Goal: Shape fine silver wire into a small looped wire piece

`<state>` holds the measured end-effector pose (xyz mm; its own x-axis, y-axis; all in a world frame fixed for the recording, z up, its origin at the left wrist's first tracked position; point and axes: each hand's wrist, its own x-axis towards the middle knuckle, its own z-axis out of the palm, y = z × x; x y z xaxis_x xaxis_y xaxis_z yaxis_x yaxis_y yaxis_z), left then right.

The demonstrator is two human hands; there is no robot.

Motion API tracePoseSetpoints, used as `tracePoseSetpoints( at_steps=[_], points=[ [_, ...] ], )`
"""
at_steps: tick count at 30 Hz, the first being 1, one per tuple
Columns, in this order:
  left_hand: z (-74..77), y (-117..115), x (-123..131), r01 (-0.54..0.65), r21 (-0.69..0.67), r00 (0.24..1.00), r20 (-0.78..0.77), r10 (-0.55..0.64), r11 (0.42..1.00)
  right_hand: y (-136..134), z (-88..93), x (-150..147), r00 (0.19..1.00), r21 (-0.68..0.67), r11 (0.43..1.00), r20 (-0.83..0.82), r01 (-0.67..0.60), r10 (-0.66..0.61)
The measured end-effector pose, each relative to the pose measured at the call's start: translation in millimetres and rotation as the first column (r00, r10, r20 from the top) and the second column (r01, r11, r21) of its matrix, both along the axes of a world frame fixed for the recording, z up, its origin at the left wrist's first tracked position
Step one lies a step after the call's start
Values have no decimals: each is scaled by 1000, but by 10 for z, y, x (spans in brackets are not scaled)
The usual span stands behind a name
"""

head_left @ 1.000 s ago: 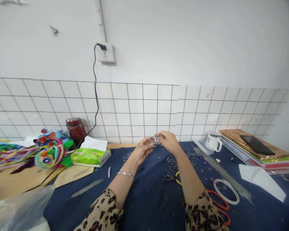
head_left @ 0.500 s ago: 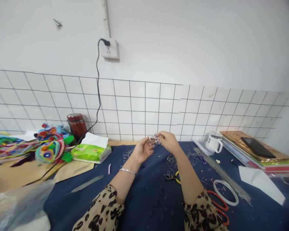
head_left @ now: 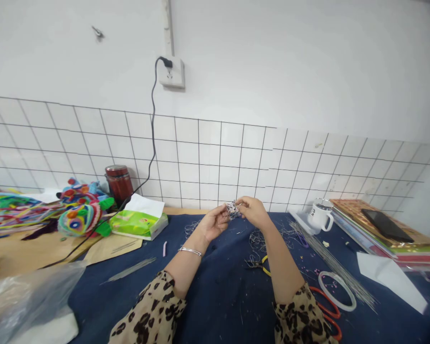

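Between my two hands, above the far part of the dark blue cloth (head_left: 215,286), is a small silvery piece of twisted wire (head_left: 232,207). My left hand (head_left: 215,222) grips it from the left with bent fingers. From the right, the fingertips of my right hand (head_left: 252,210) pinch its other side. The exact shape of the wire piece is too small to make out. Below my right forearm lie pliers (head_left: 264,265) with yellow handles, partly covered by the arm. Tangled loose wire (head_left: 260,240) lies on the cloth near the right wrist.
At right are a bundle of straight wires (head_left: 338,267), a white ring (head_left: 344,303), red-handled scissors (head_left: 329,313), a mug (head_left: 320,216) and stacked books with a phone (head_left: 386,224). At left are a tissue pack (head_left: 138,224), a red jar (head_left: 119,185), a colourful plush toy (head_left: 79,219) and a plastic bag (head_left: 32,301).
The camera view has turned slightly left, so the scene sits a little further right. Both hands stay on the wire piece, with only small finger shifts.
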<state>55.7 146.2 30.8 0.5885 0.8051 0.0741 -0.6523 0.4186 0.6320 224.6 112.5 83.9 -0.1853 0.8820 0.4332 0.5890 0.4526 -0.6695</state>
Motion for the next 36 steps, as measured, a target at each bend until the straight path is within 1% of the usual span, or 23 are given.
tracePoseSetpoints(
  at_steps=[6, 15, 21, 27, 36],
  points=[
    [22, 16, -48, -69, 48, 997, -17, 70, 996, 11, 7, 63, 998, -54, 998, -61, -15, 12],
    [97, -11, -86, -99, 113, 990, -94, 110, 989, 51, -34, 105, 997, -52, 998, -73, -21, 18],
    [121, -45, -45, -83, 111, 985, -143, 99, 990, 83, -57, 110, 998, -56, 998, -64, -8, 5],
    [132, -50, -55, -66, 96, 981, -174, 82, 993, 109, -73, 113, 1000, -19, 1000, -26, 13, -14],
    [140, -35, -39, -78, 61, 978, -191, 89, 995, 112, -94, 112, 998, 40, 998, 41, 46, -47]
  ],
)
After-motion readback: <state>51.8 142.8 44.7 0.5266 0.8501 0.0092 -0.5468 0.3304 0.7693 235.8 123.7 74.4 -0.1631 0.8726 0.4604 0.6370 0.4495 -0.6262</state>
